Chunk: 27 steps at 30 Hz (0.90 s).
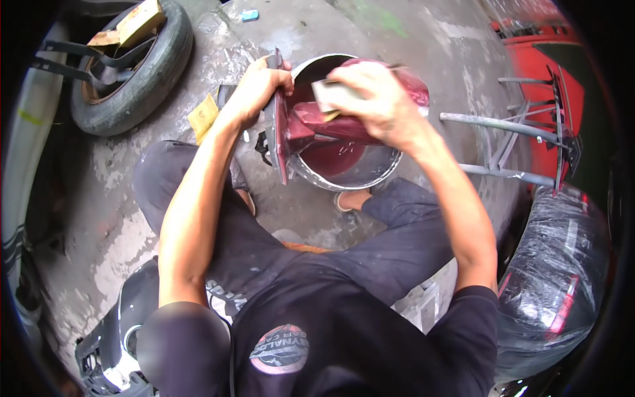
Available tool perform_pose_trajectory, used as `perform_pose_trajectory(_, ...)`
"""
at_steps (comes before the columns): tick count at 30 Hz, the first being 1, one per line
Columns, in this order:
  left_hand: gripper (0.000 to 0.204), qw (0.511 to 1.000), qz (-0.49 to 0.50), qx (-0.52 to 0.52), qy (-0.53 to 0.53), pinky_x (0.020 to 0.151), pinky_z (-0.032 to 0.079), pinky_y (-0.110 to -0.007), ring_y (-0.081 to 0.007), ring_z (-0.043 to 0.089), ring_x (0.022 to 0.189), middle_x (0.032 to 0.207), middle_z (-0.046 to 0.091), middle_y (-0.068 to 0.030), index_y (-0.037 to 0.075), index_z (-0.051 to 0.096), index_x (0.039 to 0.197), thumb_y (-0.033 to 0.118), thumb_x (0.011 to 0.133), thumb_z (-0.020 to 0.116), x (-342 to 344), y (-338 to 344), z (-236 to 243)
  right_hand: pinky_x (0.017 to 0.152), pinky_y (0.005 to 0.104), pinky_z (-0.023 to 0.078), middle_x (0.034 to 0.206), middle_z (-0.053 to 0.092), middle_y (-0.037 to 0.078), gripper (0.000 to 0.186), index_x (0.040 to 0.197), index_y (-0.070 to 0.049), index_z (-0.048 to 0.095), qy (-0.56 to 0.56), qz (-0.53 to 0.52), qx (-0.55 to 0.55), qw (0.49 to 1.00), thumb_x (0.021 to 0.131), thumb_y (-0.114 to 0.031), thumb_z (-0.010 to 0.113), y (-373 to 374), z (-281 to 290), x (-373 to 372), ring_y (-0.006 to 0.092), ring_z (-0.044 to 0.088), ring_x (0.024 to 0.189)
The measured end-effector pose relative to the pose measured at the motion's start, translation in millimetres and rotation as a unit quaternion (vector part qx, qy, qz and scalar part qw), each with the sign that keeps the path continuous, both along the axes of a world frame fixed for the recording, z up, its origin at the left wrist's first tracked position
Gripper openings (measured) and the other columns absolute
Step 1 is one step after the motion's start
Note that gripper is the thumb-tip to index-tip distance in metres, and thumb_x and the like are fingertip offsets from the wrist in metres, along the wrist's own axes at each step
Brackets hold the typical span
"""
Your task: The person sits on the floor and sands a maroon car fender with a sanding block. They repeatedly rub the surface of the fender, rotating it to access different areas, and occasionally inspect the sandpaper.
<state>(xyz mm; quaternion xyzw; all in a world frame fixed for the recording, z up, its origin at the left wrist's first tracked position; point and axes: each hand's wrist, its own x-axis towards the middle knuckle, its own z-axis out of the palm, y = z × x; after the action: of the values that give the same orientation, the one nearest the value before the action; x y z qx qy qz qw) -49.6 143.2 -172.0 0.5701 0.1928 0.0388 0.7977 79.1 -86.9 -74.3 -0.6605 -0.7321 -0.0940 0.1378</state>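
A dark red car side mirror [303, 124] lies across the top of a round bucket [378, 183] between my knees. Reddish liquid [336, 160] shows inside the bucket. My left hand [254, 92] is closed round the upper part of the mirror's flat base plate, at the bucket's left side. Over the mirror's housing, my right hand [383, 99] grips a pale, flat block [326, 96] like a sanding block, with a yellowish edge underneath. Motion blurs this block and the fingers on it, so whether it touches the red surface is unclear.
Left of me, a tyre [169, 79] carries a cardboard box [140, 21]. A yellowish sheet [204, 118] lies near my left forearm. Metal stand legs [499, 124] reach in from the right, above a plastic-wrapped dark bundle [552, 264]. Black plastic parts [112, 331] sit at lower left.
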Motion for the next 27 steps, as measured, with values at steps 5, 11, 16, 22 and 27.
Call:
perform_pose_trajectory(5,0.041,0.999,-0.015,0.034,0.016,0.082,0.053,-0.031,-0.0173,0.065,0.085,0.093,0.067,-0.0060,0.000,0.058,0.118,0.004,0.077,0.065,5.1,-8.3,6.2,0.102,0.0475,0.053,0.127,0.072,0.014,0.034,0.116,-0.013,0.079,-0.053,-0.075,0.020,0.996,0.083,-0.007,0.075,-48.8,13.1,26.3,0.0339,0.069,0.115)
perform_pose_trajectory(11,0.041,1.000,-0.011,0.021,0.009,0.086,0.051,-0.030,-0.0171,0.064,0.088,0.093,0.067,-0.0059,-0.001,0.059,0.118,0.005,0.078,0.064,-0.2,-4.0,6.5,0.102,0.0481,0.053,0.133,0.069,0.013,0.043,0.118,-0.011,0.076,0.017,-0.009,-0.009,1.000,0.076,0.000,0.073,3.2,-13.5,-14.9,0.0350,0.065,0.120)
perform_pose_trajectory(16,0.036,0.999,0.009,0.036,-0.010,0.080,0.051,-0.030,-0.0180,0.065,0.081,0.086,0.067,-0.0072,-0.003,0.061,0.112,0.005,0.077,0.066,5.1,-7.0,-1.0,0.101,0.0481,0.054,0.129,0.071,0.015,0.041,0.121,-0.013,0.077,-0.016,-0.066,-0.001,0.998,0.081,-0.005,0.078,-42.9,14.0,28.7,0.0366,0.069,0.117)
perform_pose_trajectory(22,0.041,0.999,-0.007,0.030,0.018,0.083,0.053,-0.032,-0.0187,0.065,0.087,0.093,0.067,-0.0058,0.001,0.060,0.119,0.004,0.078,0.065,4.8,-3.6,1.2,0.100,0.0483,0.053,0.123,0.070,0.013,0.051,0.126,-0.013,0.073,0.002,-0.005,-0.027,1.000,0.078,0.003,0.070,18.7,-5.1,-0.5,0.0374,0.067,0.115)
perform_pose_trajectory(27,0.040,0.999,-0.019,0.032,0.011,0.081,0.053,-0.032,-0.0181,0.065,0.086,0.094,0.067,-0.0058,0.001,0.059,0.118,0.003,0.078,0.065,3.1,-3.3,9.0,0.098,0.0481,0.055,0.126,0.072,0.013,0.044,0.120,-0.017,0.077,-0.004,-0.042,-0.026,0.999,0.080,-0.001,0.074,-22.3,17.4,41.4,0.0354,0.069,0.113)
